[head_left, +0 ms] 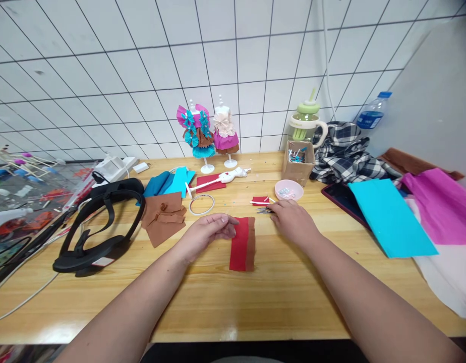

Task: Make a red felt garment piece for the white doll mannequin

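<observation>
My left hand (pixel 214 227) pinches the upper left edge of a red strip (pixel 239 247) of what looks like crepe paper. Along its right side runs a brown strip (pixel 250 247). Small thread snips (pixel 264 209) lie by my right hand (pixel 293 222), blades pointing left; its curled fingers close over their handle end, mostly hidden. Just beyond are a small red piece (pixel 260 200) with white sticks on it and a pink dish (pixel 289 190) holding small bits. Left of these are a ring (pixel 201 204) and a white mannequin form (pixel 233 175) lying on red paper.
Two dressed miniature mannequins (pixel 197 133) stand by the tiled wall. Brown paper (pixel 163 232) and a black headset (pixel 100 252) lie left. A cardboard box (pixel 296 169), green cup (pixel 306 121), checked cloth (pixel 346 151) and blue sheet (pixel 392 217) are right.
</observation>
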The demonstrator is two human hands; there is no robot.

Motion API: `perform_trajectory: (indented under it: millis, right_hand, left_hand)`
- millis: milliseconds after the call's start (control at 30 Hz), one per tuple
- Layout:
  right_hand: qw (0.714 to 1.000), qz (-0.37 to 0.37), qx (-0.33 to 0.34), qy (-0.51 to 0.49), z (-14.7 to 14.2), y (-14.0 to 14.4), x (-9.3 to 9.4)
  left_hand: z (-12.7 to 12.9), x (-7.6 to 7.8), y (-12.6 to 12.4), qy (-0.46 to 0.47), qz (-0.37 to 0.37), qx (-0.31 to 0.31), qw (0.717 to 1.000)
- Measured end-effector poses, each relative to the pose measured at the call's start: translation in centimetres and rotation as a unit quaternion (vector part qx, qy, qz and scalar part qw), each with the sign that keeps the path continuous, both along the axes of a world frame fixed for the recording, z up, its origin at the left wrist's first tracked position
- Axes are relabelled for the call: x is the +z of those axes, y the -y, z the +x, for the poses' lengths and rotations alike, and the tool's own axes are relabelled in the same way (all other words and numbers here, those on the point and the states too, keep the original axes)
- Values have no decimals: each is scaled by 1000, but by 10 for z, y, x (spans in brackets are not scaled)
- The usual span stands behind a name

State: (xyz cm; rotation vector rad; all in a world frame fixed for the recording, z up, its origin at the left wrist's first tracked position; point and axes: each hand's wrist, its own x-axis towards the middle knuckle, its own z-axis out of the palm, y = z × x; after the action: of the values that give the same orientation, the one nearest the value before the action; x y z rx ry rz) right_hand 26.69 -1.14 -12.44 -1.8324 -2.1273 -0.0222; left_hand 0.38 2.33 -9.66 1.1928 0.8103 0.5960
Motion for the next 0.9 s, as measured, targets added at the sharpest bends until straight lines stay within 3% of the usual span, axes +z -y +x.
perform_trajectory:
  millis: [200,300,367,433,467,533,600,633,700,833,900]
  right_hand:
    - [997,-40,-71,12,7,0,-2]
    - [993,-51,-94,-42,3,1,6]
    - [986,-44,-99,-130,-6,5,14]
    - [951,-57,-80,-294,-21,11,23]
    - [915,-88,-61,-389,-30,15,26]
    - [816,-202,-24,-541,-47,24,31]
    - [731,-293,2,-617,-60,32,32]
    - [704,-313,19,-637,-64,35,31]
    - [694,-313,51,-646,-69,38,29]
    - [719,-300,114,-616,-70,39,27]
    - [707,-319,126,-618,-68,38,27]
  left_hand:
    - [1,-1,-1,27,10,-1,1000]
    - [1,-1,0,11,50,25,998]
    - [0,1,1,-7,98,41,994]
    - [1,5,3,-37,159,47,985]
    - [1,7,5,-53,189,49,979]
    - [2,11,7,-81,232,53,968]
    - [3,13,9,-105,259,53,959]
    - [4,14,10,-115,274,46,954]
    - [4,15,11,-135,309,14,941]
    - [5,16,15,-157,389,-57,906]
    - [5,17,16,-161,405,-77,897]
